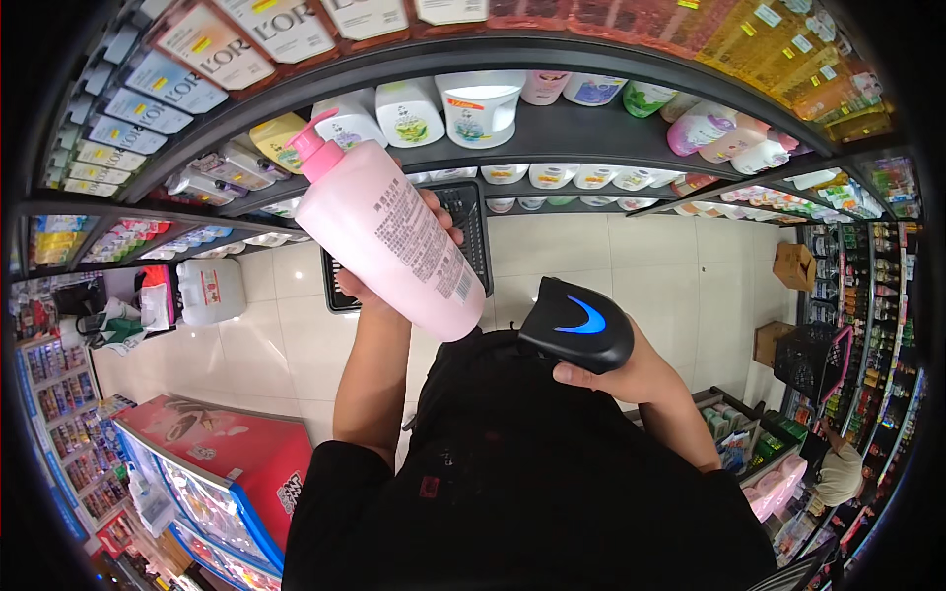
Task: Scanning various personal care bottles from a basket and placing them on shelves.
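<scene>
A large pink pump bottle (392,244) lies tilted in my left hand (362,288), its pump head pointing to the upper left. The bottle's printed side with a barcode faces up towards me. Fingers of that hand show on both sides of the bottle; its palm is hidden beneath. My right hand (613,373) grips a black handheld barcode scanner (576,325) with a blue curved mark on top. The scanner is to the right of the bottle's base, apart from it. Below the bottle, a black plastic basket (484,251) is partly covered by it.
Ahead are dark shelves (591,133) with white jugs (480,111) and bottles. A white canister (211,292) stands on the tiled floor at left, a red freezer (222,451) at lower left. Cartons (794,267) and another basket (813,362) are at right, near a person (839,469).
</scene>
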Demonstrator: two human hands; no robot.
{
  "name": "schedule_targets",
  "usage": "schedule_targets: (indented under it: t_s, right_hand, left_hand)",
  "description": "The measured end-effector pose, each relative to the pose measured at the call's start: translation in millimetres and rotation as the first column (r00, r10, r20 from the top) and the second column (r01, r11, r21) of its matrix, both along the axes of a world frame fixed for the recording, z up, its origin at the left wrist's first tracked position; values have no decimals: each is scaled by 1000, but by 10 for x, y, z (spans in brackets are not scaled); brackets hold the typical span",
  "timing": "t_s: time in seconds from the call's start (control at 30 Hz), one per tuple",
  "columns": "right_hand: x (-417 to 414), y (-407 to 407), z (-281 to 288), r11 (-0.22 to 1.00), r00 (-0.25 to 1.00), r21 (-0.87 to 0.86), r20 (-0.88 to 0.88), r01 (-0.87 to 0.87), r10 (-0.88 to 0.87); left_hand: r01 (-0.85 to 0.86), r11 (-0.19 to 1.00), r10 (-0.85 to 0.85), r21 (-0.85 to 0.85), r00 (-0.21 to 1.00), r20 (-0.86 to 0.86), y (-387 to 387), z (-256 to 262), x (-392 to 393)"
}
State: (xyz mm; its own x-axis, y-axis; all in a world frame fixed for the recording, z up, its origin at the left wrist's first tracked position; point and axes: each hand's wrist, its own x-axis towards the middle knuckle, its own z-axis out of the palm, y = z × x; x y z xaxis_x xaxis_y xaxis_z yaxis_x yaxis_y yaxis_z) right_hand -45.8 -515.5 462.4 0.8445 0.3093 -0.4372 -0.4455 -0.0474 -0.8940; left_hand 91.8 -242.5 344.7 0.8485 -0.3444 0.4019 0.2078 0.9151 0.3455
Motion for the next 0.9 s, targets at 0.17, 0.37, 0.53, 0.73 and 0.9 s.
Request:
schedule_targets:
  t_s: [0.17,0.37,0.53,0.73,0.9]
  right_hand:
    - [66,-559,-12,997,992,-52,113,-54,60]
    - [56,-1308,-64,989,1000,-148,-16,4,-6]
    - [12,-1751,-170,977,995,-200,88,72,-55]
    - [-83,-2139,-200,960,988,-274,150,59,-18]
    - [-210,-2320,-246,952,986,-282,151,117,-76]
  left_hand:
    - [5,998,-2,67,999,-34,-472,-88,-101]
    - [-47,683,277,728,940,-200,-1285,-433,-362]
    - [-247,426,410,870,910,57,-2177,-455,124]
    - [-550,46,686,834,624,374,-2761,-608,959]
    - [-589,-234,675,774,474,565,-2829,-875,1352]
